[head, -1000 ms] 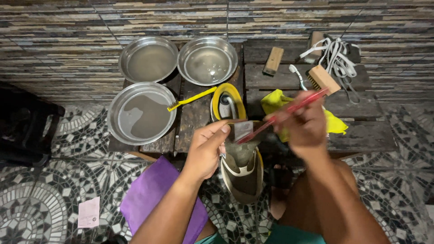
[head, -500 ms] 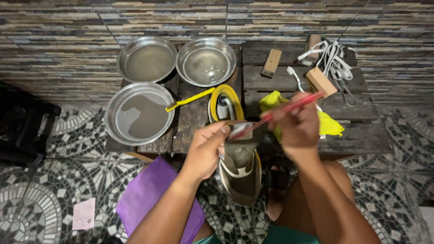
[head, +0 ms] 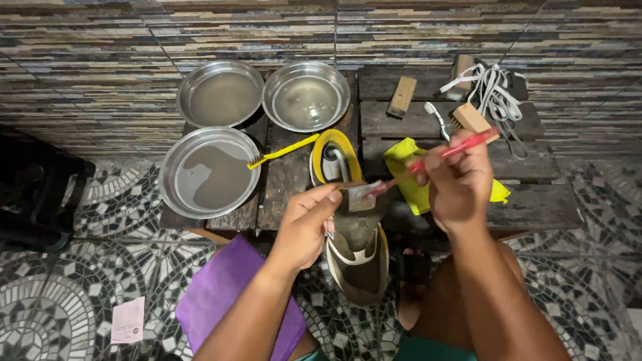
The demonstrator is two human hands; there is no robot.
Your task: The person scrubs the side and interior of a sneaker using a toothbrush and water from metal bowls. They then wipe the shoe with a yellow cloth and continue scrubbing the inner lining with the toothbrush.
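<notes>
My left hand (head: pixel 306 224) grips the tongue end of a grey-brown shoe (head: pixel 360 251) held upside-tilted over my lap. My right hand (head: pixel 457 180) holds a red toothbrush (head: pixel 441 155) whose head rests on the shoe's upper end, close to my left fingers. A second shoe with a yellow rim (head: pixel 332 157) lies on the dark wooden table (head: pixel 441 200) just behind. A yellow toothbrush (head: pixel 281 152) leans on the rim of the near metal pan (head: pixel 207 172).
Two more metal pans (head: pixel 221 93) (head: pixel 306 97) with water stand at the table's back. A yellow cloth (head: pixel 409 175), wooden brushes (head: pixel 402 95), a white toothbrush (head: pixel 436 119) and white laces (head: pixel 493 90) lie at the right. A purple cloth (head: pixel 224 294) covers my left knee. A black stool (head: pixel 33 200) stands left.
The red toothbrush has shifted slightly along the shoe's top end while my left hand keeps its grip. The view has moved a little.
</notes>
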